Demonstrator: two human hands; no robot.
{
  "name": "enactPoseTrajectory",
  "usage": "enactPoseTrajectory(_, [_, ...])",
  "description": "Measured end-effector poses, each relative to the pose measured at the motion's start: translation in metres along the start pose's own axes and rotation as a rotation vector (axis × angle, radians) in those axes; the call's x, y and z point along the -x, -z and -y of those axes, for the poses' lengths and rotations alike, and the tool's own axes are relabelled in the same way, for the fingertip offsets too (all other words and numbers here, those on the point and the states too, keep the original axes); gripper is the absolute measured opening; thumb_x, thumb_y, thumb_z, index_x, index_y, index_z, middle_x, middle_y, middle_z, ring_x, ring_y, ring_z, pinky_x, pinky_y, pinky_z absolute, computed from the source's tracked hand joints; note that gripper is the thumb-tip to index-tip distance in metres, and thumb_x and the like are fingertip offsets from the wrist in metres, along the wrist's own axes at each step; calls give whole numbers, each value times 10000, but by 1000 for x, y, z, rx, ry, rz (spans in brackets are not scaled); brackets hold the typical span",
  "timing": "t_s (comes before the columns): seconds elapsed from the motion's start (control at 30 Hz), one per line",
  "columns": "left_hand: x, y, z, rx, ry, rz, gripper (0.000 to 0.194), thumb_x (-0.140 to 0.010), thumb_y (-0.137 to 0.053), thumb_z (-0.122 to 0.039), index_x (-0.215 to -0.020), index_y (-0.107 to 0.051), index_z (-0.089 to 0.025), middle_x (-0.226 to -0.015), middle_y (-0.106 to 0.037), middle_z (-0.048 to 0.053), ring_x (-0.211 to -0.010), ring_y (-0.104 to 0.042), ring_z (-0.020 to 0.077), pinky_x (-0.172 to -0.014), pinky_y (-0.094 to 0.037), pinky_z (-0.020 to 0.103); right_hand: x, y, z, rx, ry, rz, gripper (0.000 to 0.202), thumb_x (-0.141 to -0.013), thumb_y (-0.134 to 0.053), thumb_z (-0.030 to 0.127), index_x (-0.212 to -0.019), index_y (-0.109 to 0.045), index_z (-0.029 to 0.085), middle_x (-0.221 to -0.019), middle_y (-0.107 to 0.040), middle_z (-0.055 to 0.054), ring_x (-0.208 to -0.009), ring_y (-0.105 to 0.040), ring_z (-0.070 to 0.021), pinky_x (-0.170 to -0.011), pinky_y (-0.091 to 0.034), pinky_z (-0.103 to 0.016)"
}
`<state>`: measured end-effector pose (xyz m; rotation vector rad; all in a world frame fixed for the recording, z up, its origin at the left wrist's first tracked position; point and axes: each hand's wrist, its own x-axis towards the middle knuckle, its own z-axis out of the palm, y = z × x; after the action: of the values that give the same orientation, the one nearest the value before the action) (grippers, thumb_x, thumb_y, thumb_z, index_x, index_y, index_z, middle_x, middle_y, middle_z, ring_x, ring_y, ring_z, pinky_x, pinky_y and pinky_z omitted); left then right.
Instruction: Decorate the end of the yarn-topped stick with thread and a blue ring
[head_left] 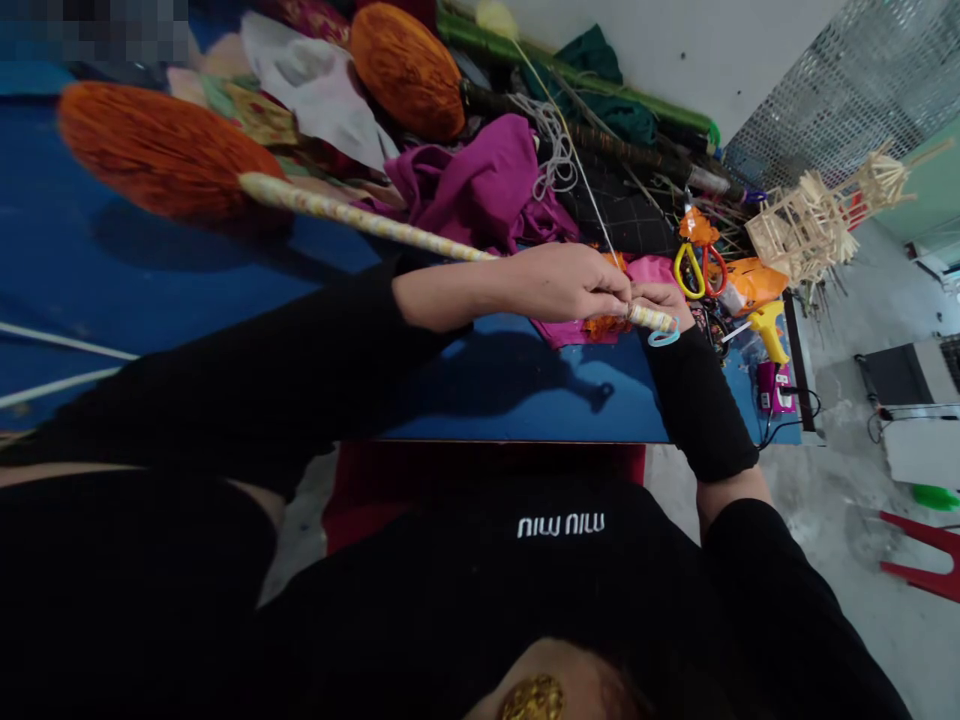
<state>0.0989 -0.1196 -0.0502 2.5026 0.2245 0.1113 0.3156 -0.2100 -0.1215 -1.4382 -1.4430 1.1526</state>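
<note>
A long stick (pixel 390 229) wrapped in pale yellow patterned material carries a big orange yarn tassel (pixel 169 155) at its far left end. My left hand (pixel 562 283) is closed on the stick near its right end, fingertips pinched together. Against those fingertips, my right hand (pixel 664 298) bends round the same stretch, its fingers partly hidden. Past the fingers the stick's tip lies over my right wrist, with a light blue loop (pixel 664 333) hanging from it. A thin pale cord (pixel 574 150) runs down from a yellow ball (pixel 497 18) to my hands.
On the blue table (pixel 480 385) lie magenta cloth (pixel 480 180), another orange tassel (pixel 409 70) and a bundle of grey cord (pixel 555 145). To the right are yellow- and red-handled scissors (pixel 701 270), a yellow glue gun (pixel 770 330), a purple power strip (pixel 775 387) and a wooden stick model (pixel 802 225).
</note>
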Motion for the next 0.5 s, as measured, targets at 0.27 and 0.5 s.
enactPoseTrajectory(0.27, [-7,-15,4,14,53,36,386,-889,-498,-351,-1021,-811,-167,-831,-768,31,-672,-599,138,-635,-342,253,11,-5,21,20,120,-197,586,-679,-789,733,-604,-607,182,-532,-476,53,-502,-367,-64,-505,-317,-246])
enactPoseTrajectory(0.5, [-9,-19,1,-178,126,28,476,-942,-447,-367,-1262,-770,-226,-1026,-811,60,-783,-663,181,-632,-333,268,25,-14,32,413,304,-367,544,-886,-627,694,-639,-605,210,-573,-493,30,-558,-415,-105,-565,-368,-277])
